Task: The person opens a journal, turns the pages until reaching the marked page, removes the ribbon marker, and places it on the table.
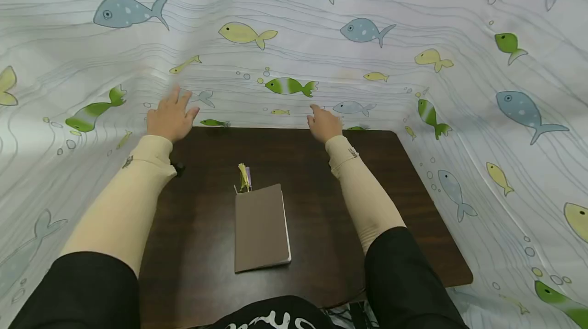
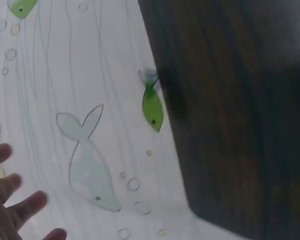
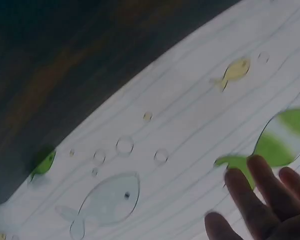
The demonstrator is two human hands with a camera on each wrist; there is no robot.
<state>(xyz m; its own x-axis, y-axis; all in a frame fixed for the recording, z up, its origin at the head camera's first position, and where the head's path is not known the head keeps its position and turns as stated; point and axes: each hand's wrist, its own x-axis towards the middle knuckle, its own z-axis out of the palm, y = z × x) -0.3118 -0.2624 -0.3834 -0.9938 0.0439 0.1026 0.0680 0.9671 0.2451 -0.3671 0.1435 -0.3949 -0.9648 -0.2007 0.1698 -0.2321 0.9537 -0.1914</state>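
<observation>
Past the far left corner of the table, my left hand (image 1: 169, 116) is held out with its fingers spread. Nothing is in it; the left wrist view shows the loose fingers (image 2: 27, 207) in front of the fish-print sheet. My right hand (image 1: 324, 124) reaches over the table's far edge, holding nothing, and its fingers (image 3: 255, 195) appear relaxed in the right wrist view. Between the two arms a brown notebook (image 1: 259, 229) lies on the table. At the notebook's top left, yellow and purple strips (image 1: 244, 177) stick out; their kind is unclear.
The dark wooden table (image 1: 331, 257) has rounded corners. A white sheet printed with fish (image 1: 285, 53) surrounds it at the back and sides. A small black object (image 1: 178, 168) shows beside the left sleeve. Dark cables (image 1: 340, 313) hang at the near edge.
</observation>
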